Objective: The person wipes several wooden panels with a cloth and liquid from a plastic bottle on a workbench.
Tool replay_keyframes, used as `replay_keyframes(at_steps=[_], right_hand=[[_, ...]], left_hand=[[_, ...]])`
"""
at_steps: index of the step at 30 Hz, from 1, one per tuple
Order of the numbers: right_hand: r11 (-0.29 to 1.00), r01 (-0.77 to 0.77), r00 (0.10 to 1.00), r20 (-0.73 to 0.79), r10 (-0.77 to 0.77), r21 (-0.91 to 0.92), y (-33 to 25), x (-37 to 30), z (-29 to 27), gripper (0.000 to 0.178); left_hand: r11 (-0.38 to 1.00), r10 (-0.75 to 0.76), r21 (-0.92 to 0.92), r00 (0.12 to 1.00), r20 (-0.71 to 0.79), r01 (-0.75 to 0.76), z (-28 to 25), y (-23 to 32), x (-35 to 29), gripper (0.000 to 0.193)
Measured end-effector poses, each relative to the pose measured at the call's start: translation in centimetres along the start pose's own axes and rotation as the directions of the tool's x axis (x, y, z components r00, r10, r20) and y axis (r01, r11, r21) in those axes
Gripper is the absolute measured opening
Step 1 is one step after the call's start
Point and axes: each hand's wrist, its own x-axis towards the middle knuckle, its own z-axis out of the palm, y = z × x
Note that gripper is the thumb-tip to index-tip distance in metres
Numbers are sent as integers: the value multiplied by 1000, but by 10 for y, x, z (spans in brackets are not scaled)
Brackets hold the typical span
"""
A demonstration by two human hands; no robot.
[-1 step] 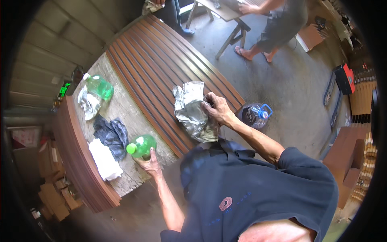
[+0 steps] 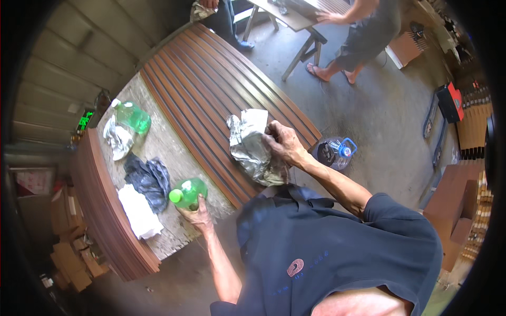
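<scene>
My left hand (image 2: 198, 215) is wrapped round the base of a green plastic bottle (image 2: 191, 191), which lies tilted with its green cap pointing left, over the near edge of the worn board. The fingers of my right hand (image 2: 286, 142) are closed on the right side of a crumpled grey-white rag (image 2: 252, 145). This rag rests on the brown ribbed panels (image 2: 211, 89). A dark rag (image 2: 147, 181) and a folded white cloth (image 2: 139, 211) lie just left of the bottle. Farther off are a second green bottle (image 2: 133, 117) with a white cap and a whitish rag (image 2: 117, 138).
Brown strips (image 2: 108, 210) line the left edge of the worn board (image 2: 174, 152). A clear jug with a blue handle (image 2: 337, 152) stands on the floor at right. Two people are beyond the panels, one beside a trestle table (image 2: 295, 21). Cardboard (image 2: 74, 263) is piled at lower left.
</scene>
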Motion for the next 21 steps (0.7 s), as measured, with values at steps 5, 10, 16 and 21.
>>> replay_keyframes(at_steps=[5, 10, 16, 21], right_hand=[[879, 471, 859, 268, -437, -77, -9, -7, 18, 63], [864, 434, 901, 134, -413, -255, 7, -43, 19, 69], [860, 355, 935, 135, -329, -367, 22, -60, 36, 41], [959, -59, 992, 125, 25, 278, -32, -48, 46, 31]], left_hand=[[993, -3, -115, 992, 127, 18, 15, 8, 25, 76], [989, -33, -129, 954, 297, 75, 5, 2, 37, 75], [975, 101, -212, 983, 154, -66, 22, -12, 39, 60], [947, 191, -307, 935, 299, -95, 28, -19, 52, 45]])
